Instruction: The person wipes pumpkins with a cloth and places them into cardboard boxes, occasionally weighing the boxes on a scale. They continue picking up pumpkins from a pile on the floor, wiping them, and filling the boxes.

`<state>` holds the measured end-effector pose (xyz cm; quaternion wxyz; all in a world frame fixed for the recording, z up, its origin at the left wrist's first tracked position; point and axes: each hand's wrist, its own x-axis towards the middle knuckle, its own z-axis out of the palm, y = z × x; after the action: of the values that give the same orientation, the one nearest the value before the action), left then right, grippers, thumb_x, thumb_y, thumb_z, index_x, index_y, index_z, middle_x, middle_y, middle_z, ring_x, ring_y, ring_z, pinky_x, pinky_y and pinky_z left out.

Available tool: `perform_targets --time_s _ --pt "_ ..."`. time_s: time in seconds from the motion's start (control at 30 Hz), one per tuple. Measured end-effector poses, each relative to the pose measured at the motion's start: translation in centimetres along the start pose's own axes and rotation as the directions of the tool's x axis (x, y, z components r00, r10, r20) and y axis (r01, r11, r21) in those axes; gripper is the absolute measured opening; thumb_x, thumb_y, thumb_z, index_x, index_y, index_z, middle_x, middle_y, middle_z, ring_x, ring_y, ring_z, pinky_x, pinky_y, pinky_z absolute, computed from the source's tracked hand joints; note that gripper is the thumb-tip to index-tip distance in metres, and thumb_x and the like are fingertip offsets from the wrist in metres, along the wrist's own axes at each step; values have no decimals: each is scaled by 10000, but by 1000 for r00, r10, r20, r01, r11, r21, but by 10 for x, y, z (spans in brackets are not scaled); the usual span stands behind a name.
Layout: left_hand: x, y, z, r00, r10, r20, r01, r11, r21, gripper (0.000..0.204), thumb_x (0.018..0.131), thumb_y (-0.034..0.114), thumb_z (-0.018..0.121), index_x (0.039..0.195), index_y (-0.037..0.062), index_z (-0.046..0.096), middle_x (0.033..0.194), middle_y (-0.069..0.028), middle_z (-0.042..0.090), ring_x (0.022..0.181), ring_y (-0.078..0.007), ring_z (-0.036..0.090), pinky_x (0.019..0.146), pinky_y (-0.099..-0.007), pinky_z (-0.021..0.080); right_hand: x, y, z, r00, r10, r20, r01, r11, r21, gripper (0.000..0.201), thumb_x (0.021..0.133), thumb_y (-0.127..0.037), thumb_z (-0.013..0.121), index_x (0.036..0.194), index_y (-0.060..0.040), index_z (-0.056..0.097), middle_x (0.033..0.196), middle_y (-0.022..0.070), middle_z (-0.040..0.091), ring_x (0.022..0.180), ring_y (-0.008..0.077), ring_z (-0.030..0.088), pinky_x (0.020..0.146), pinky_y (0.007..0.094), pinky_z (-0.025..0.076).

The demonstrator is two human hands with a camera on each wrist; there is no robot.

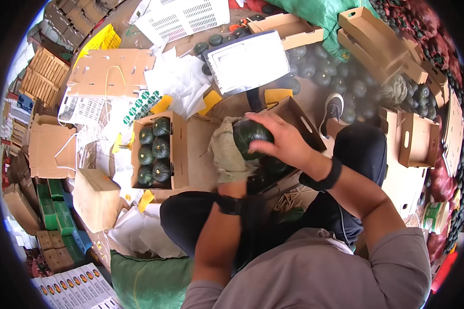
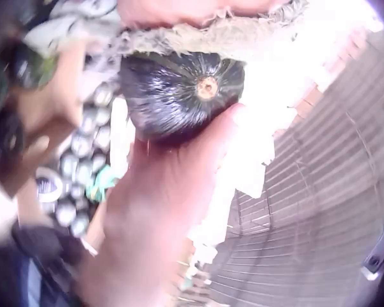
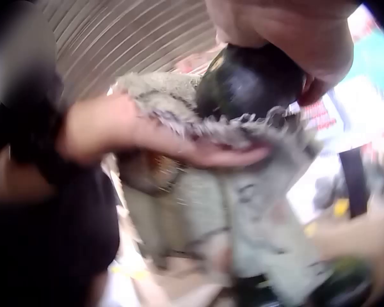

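Observation:
A dark green squash is held between both hands above an open cardboard box. My right hand grips its top and side, thumb and fingers spread around it. A frayed grey-green cloth covers most of my left hand, which holds it against the squash's other side. In the left wrist view, the squash's stem end shows between cloth and right hand. The right wrist view shows left fingers along the cloth. More squashes lie in the box.
Left of the hands stands a cardboard box with several squashes. A white lid-like panel is ahead, with loose squashes on the floor beyond and to the right. Empty cartons are at the upper right; white paper lies upper left.

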<state>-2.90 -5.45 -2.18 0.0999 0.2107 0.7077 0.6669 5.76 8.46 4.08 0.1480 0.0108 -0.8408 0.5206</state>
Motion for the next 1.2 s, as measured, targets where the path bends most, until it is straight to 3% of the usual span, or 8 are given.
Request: perform_targets --time_s 0.3,0.4,0.5,0.67,0.77,0.9,1.0,1.2 --pt "-1 10 4 912 -410 -21 195 476 -857 253 935 209 474 1044 42 629 969 -95 674 880 -230 646 798 -340 516 -9 -5 33 802 567 188 -407 289 867 541 877 -219 694 1331 -94 428 1121 57 580 982 109 604 683 264 541" --pt "-5 19 7 997 -3 -77 2 1000 -10 203 887 200 503 968 57 621 961 -119 669 884 -271 650 785 -360 513 -13 27 24 988 143 -49 -137 985 109 687 764 -203 786 1329 -99 408 1171 121 567 1015 256 625 796 347 530" --pt "10 39 -13 910 315 271 -407 542 735 186 830 189 530 932 57 613 926 -129 654 855 -313 640 737 -380 503 -12 2 10 997 21 69 -14 994 -108 763 684 -177 829 1322 -86 420 1209 154 552 1093 328 575 926 368 475" --pt "12 -30 -17 951 -310 11 213 629 -748 154 854 138 538 918 23 619 862 -125 661 772 -275 640 691 -367 502 -7 14 7 953 156 260 -284 757 588 715 733 -170 816 1326 -79 427 1192 77 564 1045 211 608 905 344 500" --pt "-2 -4 8 925 -370 -84 234 731 -641 242 955 217 451 973 52 627 927 -71 666 808 -183 636 754 -302 515 -6 15 14 872 421 249 -418 377 827 682 763 -163 798 1327 -67 427 1177 47 558 1019 155 589 905 326 492" --pt "-10 20 9 989 58 -139 -9 945 328 262 988 203 412 1007 57 629 952 -61 668 815 -162 638 733 -295 532 -10 4 17 963 238 -124 -219 964 152 670 738 -187 817 1270 -40 438 1126 91 588 1013 176 593 902 325 483" --pt "3 -1 -4 962 -236 -135 162 897 -411 286 967 219 440 933 26 647 867 -50 658 774 -158 622 707 -313 509 -15 -8 18 988 90 -126 -67 983 172 669 726 -180 822 1258 -46 439 1136 95 583 1035 186 589 911 323 473" --pt "-4 -24 14 949 -253 -188 90 790 -607 234 974 226 466 976 43 610 880 -63 637 858 -172 615 784 -305 516 -14 -22 28 712 661 237 -415 123 902 668 785 -227 805 1290 -40 408 1150 75 580 1004 166 594 903 316 480"
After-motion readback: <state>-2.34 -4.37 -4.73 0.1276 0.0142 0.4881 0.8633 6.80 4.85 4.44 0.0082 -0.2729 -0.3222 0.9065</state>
